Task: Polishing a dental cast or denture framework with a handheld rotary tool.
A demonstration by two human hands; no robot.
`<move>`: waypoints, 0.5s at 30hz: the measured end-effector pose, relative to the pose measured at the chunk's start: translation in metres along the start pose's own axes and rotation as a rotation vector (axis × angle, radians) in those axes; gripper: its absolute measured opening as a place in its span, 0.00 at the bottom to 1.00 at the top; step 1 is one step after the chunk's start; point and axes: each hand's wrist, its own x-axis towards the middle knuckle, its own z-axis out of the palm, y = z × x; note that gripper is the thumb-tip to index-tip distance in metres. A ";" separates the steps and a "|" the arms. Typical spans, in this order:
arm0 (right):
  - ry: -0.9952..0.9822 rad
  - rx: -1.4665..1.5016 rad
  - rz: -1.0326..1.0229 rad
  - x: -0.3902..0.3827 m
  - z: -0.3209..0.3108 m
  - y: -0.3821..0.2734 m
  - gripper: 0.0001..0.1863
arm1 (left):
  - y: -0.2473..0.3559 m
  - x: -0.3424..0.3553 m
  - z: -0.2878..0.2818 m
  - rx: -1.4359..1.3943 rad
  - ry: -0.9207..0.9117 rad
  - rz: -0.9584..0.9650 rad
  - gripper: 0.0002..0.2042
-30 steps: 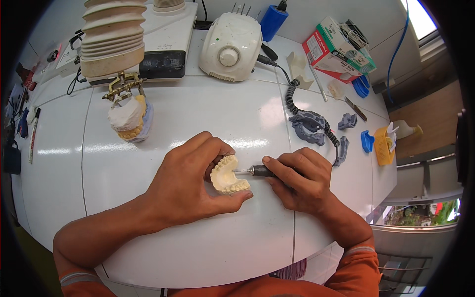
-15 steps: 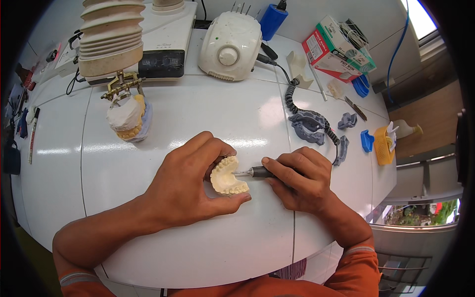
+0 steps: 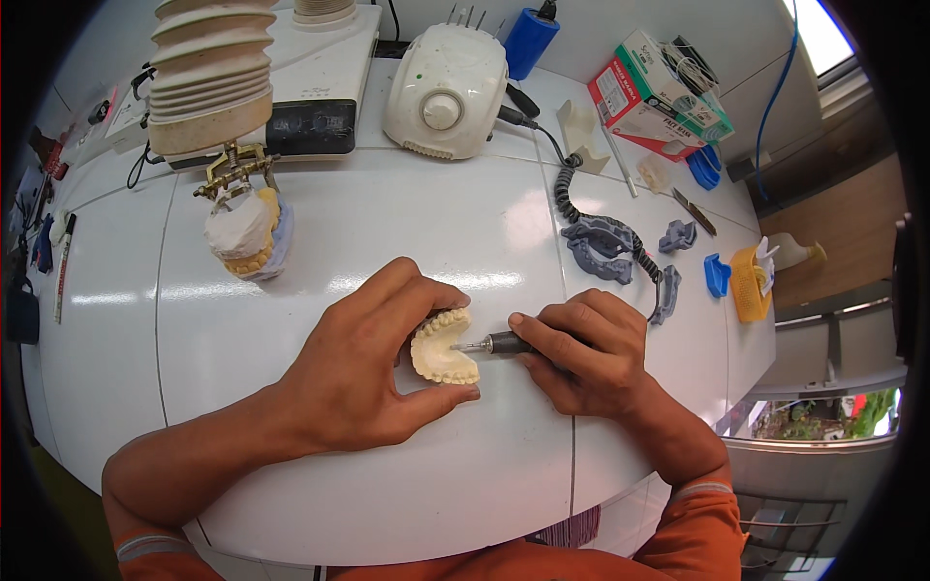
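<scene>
My left hand (image 3: 373, 353) grips a cream dental cast (image 3: 431, 354) between thumb and fingers, above the white table. The cast is horseshoe-shaped, its row of teeth curving round the outer edge and its gap facing right. In my right hand (image 3: 586, 353) is a black rotary handpiece (image 3: 510, 343), held like a pen. Its thin metal bit points left into the inner hollow of the cast; whether the tip touches the surface I cannot tell. A coiled black cord (image 3: 565, 194) runs from a white control unit (image 3: 448, 92) at the back.
Dental casts in a brass articulator (image 3: 237, 174) stand at the left, below a ribbed suction hose (image 3: 211, 73). Grey mould pieces (image 3: 599, 249), a knife (image 3: 695, 212), a blue piece (image 3: 717, 276) and a yellow basket (image 3: 750, 284) lie at the right. A red-green box (image 3: 659, 95) sits behind.
My left hand has turned the cast slightly and shifted it a little left. The handpiece has moved slightly left, its bit now further into the cast's hollow.
</scene>
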 end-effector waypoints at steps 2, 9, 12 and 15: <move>-0.017 0.022 -0.011 0.001 -0.001 0.000 0.26 | 0.002 0.000 -0.001 0.003 -0.011 0.006 0.34; -0.012 0.011 -0.003 0.000 0.000 0.001 0.25 | 0.003 0.000 -0.002 -0.006 -0.024 -0.002 0.34; -0.007 0.013 -0.003 0.000 -0.001 0.001 0.25 | 0.003 -0.001 -0.002 -0.015 -0.020 0.000 0.34; -0.002 0.015 -0.007 -0.001 0.001 0.001 0.25 | 0.004 -0.001 -0.003 -0.007 -0.033 0.004 0.34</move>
